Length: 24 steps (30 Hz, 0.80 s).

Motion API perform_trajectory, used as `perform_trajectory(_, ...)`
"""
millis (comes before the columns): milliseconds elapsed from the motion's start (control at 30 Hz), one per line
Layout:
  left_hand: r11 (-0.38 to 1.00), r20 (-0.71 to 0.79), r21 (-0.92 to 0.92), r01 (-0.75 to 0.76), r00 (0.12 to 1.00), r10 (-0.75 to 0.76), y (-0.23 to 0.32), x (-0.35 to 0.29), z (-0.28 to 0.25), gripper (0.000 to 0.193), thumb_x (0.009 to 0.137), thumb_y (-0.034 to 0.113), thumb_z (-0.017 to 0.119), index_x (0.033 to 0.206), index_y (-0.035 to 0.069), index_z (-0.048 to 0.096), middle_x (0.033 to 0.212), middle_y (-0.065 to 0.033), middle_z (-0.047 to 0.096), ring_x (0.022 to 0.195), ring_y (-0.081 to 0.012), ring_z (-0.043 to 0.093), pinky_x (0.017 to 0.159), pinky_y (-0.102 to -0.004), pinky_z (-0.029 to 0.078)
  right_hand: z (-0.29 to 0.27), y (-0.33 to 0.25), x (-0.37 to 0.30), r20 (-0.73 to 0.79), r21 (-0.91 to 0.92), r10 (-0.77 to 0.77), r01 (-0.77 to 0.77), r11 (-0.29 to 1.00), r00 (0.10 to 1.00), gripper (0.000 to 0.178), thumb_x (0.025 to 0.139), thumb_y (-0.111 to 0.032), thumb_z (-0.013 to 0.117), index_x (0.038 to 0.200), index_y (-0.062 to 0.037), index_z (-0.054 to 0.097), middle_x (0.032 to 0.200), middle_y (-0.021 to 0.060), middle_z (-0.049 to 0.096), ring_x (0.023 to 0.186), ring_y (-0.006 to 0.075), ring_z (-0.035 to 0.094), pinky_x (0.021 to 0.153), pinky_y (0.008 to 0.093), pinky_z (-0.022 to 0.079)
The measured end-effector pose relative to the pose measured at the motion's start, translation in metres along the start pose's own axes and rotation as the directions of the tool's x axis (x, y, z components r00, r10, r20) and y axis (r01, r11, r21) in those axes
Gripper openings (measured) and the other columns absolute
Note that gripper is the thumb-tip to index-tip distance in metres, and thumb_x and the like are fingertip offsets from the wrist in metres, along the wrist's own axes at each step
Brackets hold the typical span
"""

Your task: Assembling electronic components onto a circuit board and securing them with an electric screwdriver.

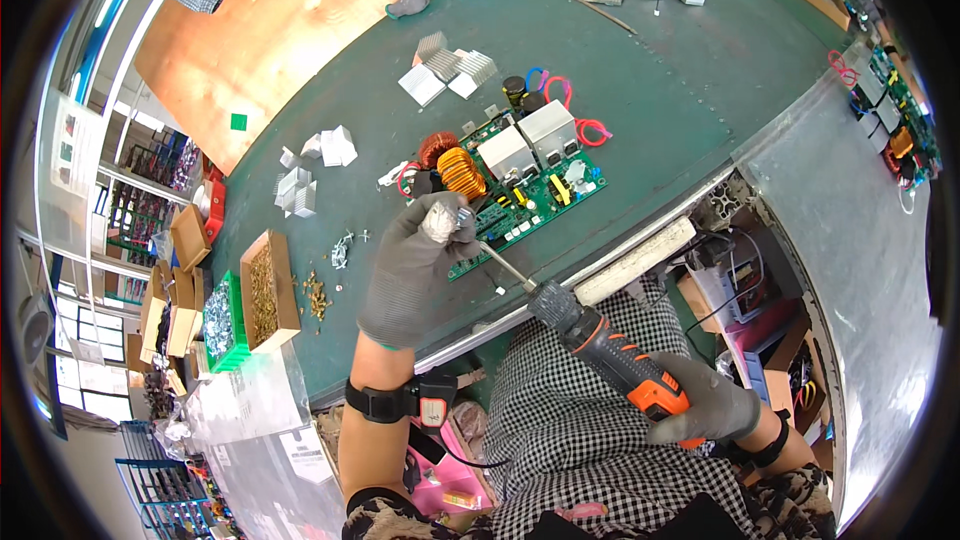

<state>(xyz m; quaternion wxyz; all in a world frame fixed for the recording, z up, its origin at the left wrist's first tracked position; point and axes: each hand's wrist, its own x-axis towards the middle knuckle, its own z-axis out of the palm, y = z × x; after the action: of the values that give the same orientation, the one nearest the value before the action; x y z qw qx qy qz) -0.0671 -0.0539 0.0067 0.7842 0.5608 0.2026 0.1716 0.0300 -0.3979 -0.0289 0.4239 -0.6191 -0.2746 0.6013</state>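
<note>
My right hand [710, 402], in a grey glove, is wrapped round the rear of a black and orange electric screwdriver [607, 350]. Its long thin bit points up and left, ending close by the fingers of my left hand [415, 265]. That hand, gloved too, has its fingers pinched together over the near left corner of a green circuit board [545, 202]; a small silvery bit shows at the fingertips, too small to name. On the board sit an orange-wound coil [461, 173], a darker copper coil [438, 148], silver heatsinks [548, 130] and black capacitors. Red and blue wires loop from its far side.
Loose heatsinks [425, 82] lie in groups on the green mat. To the left are a carton of small brass-coloured parts [263, 285], a green bin of silvery parts [222, 320] and scattered screws [342, 252]. Another populated board [895, 125] stands far right. An open drawer [740, 280] lies below the bench edge.
</note>
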Motion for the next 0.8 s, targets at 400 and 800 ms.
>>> perform_trajectory(400, 0.975, -0.005, -0.203, 0.094, 0.995, -0.097, -0.011, -0.001, 0.025, 0.033, 0.094, 0.019, 0.069, 0.122, 0.003, 0.064, 0.109, -0.0079, 0.068, 0.096, -0.0174, 0.067, 0.086, -0.0365, 0.058, -0.003, 0.006, -0.002, -0.015, 0.051, -0.05, 0.051, 0.997, 0.999, 0.085, 0.07, -0.032, 0.087, 0.137, -0.0001, 0.046, 0.096, 0.0072, 0.062, 0.083, 0.0157, 0.061, 0.077, 0.0321, 0.053)
perform_trajectory(800, 0.967, -0.136, -0.249, -0.053, 0.991, 0.019, -0.03, 0.005, 0.052, 0.034, 0.095, 0.015, 0.067, 0.125, 0.002, 0.058, 0.109, -0.0088, 0.065, 0.096, -0.0196, 0.065, 0.088, -0.0357, 0.055, 0.011, 0.003, 0.001, -0.35, -0.338, -0.286, 0.164, 0.927, 0.892, 0.081, 0.069, -0.034, 0.086, 0.133, 0.0001, 0.05, 0.086, 0.0062, 0.063, 0.074, 0.0151, 0.062, 0.069, 0.0292, 0.053)
